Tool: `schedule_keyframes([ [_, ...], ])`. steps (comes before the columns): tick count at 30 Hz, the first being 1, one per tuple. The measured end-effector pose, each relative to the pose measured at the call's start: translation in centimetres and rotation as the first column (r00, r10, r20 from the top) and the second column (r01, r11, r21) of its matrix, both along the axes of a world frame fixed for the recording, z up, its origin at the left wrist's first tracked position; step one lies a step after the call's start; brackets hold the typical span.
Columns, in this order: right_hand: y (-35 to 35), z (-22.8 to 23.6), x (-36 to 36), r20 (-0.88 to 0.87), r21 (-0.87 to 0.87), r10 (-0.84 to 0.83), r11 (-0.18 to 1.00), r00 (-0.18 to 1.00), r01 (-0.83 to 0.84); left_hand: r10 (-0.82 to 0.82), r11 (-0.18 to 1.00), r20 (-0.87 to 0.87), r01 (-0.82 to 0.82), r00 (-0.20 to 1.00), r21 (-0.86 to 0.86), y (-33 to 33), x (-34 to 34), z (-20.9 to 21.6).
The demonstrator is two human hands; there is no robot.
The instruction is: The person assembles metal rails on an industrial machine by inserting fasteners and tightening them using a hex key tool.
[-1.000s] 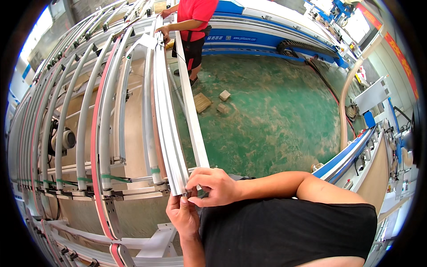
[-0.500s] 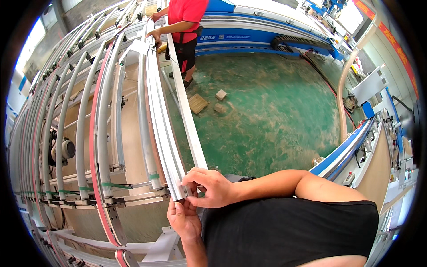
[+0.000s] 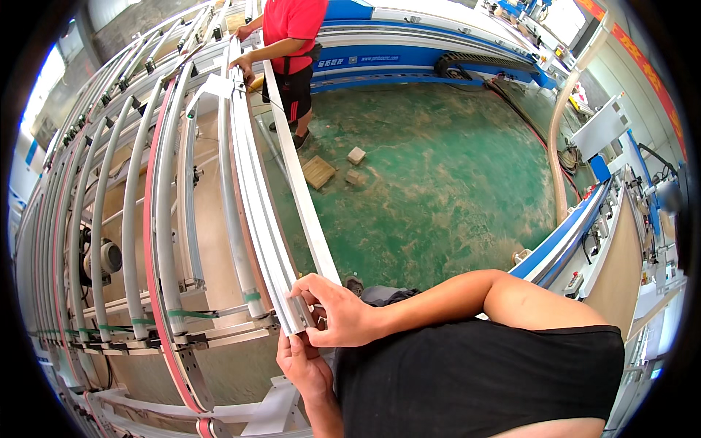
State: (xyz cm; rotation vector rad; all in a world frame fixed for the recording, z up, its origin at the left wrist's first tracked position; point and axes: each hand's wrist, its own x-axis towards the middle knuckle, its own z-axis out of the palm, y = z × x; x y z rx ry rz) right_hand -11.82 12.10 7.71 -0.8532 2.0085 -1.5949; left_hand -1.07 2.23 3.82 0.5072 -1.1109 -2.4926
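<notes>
My right hand (image 3: 337, 315) is curled over the near end of the long white profile (image 3: 257, 190), thumb and fingers closed around its cut end where a small grey end piece (image 3: 301, 312) sits. My left hand (image 3: 301, 363) comes up from just below, its fingers pinched against the underside of that same end, touching my right hand. Both sets of fingers are closed on the profile end; I cannot tell how firmly the grey piece is seated, since my thumb covers part of it.

The profile runs away from my fingers across the roller rack (image 3: 139, 241) to the far end, where another person in a red shirt (image 3: 293, 29) has a hand (image 3: 242, 66) on it. So the length is already laid on the rack and held at both ends. By my judgement the work at my end is mid-way: the end piece is at the profile's mouth, but not clearly pushed home. Beyond my right hand lies green floor (image 3: 438, 168) with wooden blocks (image 3: 319, 172).
</notes>
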Motion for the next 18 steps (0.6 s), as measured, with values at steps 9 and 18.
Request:
schedule_keyframes([
  [9,-0.4,-1.3,-0.3,0.443,-0.131,0.044,0.991,0.896,0.016,0.008,1.0,0.039,-0.007,0.999,-0.011,-0.2,0.3,-0.5],
  [18,-0.9,-2.6,-0.1,0.568,-0.225,0.095,0.974,0.818,0.042,0.033,0.999,0.087,-0.033,0.996,-0.002,-0.4,0.5,-0.7],
])
